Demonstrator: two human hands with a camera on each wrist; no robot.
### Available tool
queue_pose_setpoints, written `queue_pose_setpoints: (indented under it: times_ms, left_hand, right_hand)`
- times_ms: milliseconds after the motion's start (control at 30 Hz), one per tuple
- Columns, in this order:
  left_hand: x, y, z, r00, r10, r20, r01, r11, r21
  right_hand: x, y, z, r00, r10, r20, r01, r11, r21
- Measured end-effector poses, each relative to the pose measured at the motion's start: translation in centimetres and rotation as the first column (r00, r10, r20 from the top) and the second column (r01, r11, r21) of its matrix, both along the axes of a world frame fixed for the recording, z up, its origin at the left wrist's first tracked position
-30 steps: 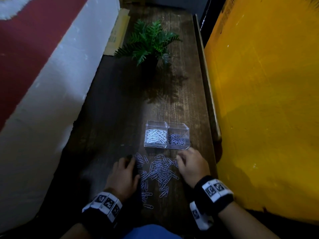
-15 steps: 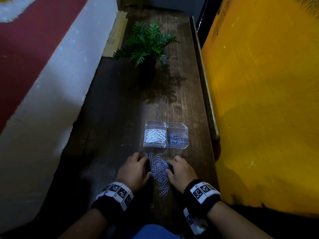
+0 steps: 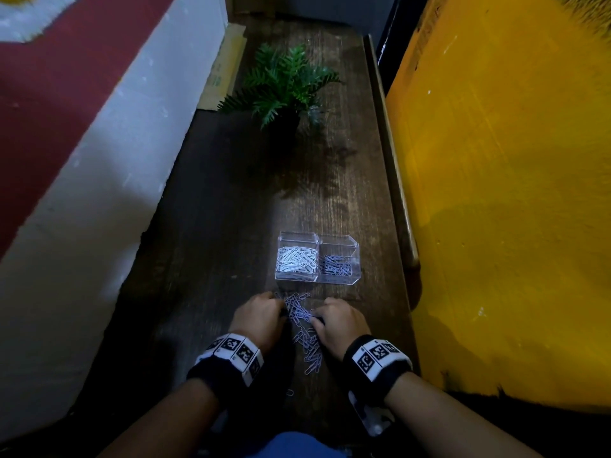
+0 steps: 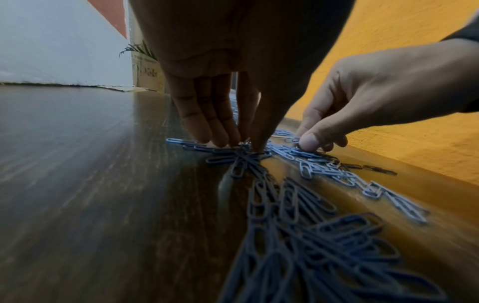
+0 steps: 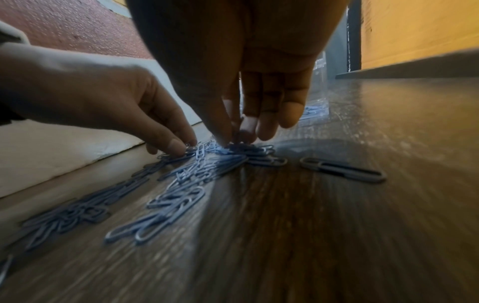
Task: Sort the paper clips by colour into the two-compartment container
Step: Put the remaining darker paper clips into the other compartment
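A clear two-compartment container [image 3: 355,259] stands on the wooden table; white paper clips [image 3: 296,259] fill its left half and blue paper clips [image 3: 337,266] its right half. Just in front of it lies a narrow heap of loose blue clips [image 3: 299,314] that trails toward me [image 3: 312,355]. My left hand [image 3: 281,309] is at the heap's left side, its thumb and fingertips pinched together on a bunch of clips [image 4: 241,155]. My right hand [image 3: 317,320] is at the heap's right side, its thumb and fingertips closed on clips [image 5: 241,147]. One clip [image 5: 342,170] lies apart to the right.
A potted fern [image 3: 284,84] stands at the far end of the table. A white and red wall [image 3: 82,160] runs along the left, a yellow wall [image 3: 512,193] with a wooden ledge [image 3: 393,180] along the right. A cardboard piece [image 3: 221,71] leans at the back left.
Both hands have slid inward toward each other, raking the spread-out blue clips into a narrow heap. Their fingertips now close on clips at the heap's top.
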State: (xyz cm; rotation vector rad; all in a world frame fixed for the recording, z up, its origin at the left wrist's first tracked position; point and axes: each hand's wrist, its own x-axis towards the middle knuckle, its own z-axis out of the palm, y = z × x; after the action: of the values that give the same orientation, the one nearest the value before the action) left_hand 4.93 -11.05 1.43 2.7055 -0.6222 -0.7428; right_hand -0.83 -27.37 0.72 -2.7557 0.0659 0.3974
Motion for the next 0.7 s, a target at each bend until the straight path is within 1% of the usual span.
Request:
queue_pose_setpoints:
  times_ms: [200,333,467,700]
  left_hand:
    - [-0.2,0.0,0.2,1.000,0.024,0.009,-0.023,1.000,-0.005]
    - [-0.1,-0.5,0.1,0.998,0.043,0.052,-0.044,0.999,0.009]
    - [0.6,-1.5,0.5,0.999,0.044,0.007,-0.044,0.996,0.077]
    - [1.3,-2.1,0.3,0.995,0.070,-0.067,-0.062,0.991,0.118]
  right_hand:
    - [-0.3,-0.4,-0.1,1.000,-0.006,0.026,0.005,1.000,0.012]
    - [-0.4,-0.6,-0.2,0.999,-0.019,0.040,0.018,0.999,0.033]
    - [-0.5,-0.5,-0.2,0.998,-0.027,0.057,0.025,0.999,0.025]
    - [-0.6,-0.9,0.3,0.992,-0.064,0.109,0.057,0.996,0.066]
